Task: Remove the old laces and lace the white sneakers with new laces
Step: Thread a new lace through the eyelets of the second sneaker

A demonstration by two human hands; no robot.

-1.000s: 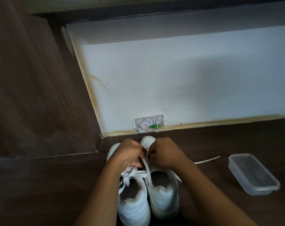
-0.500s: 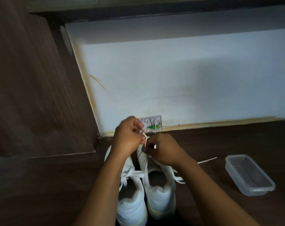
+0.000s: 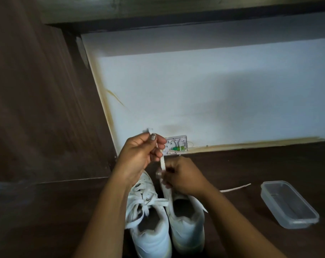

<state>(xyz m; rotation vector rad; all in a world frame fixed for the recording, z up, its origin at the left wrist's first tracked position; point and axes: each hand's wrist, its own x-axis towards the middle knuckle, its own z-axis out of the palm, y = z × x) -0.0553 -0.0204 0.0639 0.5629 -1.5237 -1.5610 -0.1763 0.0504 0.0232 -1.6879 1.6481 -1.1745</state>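
The left hand [image 3: 139, 155] is pinched shut on the upper stretch of a flat white lace [image 3: 162, 162], thumb and forefinger closed just below its blurred tip, which pokes out above the knuckles. The lace runs from that pinch down and slightly right, nearly straight, into the right hand [image 3: 182, 176], whose fingertips [image 3: 160, 174] close around it lower down, just above the tongue of the right sneaker [image 3: 186, 226]. So the lace's long axis stands almost vertical in the view, away from the shoe and toward the far wall, with the left hand at the far end and the right hand at the near end, closest to the eyelets.

Judging from this, the pull has to follow that same line, up and away from the shoe; the left hand draws while the right hand steadies or feeds the lace at the eyelet row. Which eyelet it leaves from is hidden behind the right hand.

The left sneaker [image 3: 150, 220] stands touching the right one, heel toward the camera, its laces in a loose tangle. To the right, a loose lace end [image 3: 236, 188] lies on the dark wooden floor [image 3: 46, 220], and farther right sits an empty clear plastic container [image 3: 288, 203]. A small wall plate [image 3: 176, 145] sits behind the hands.
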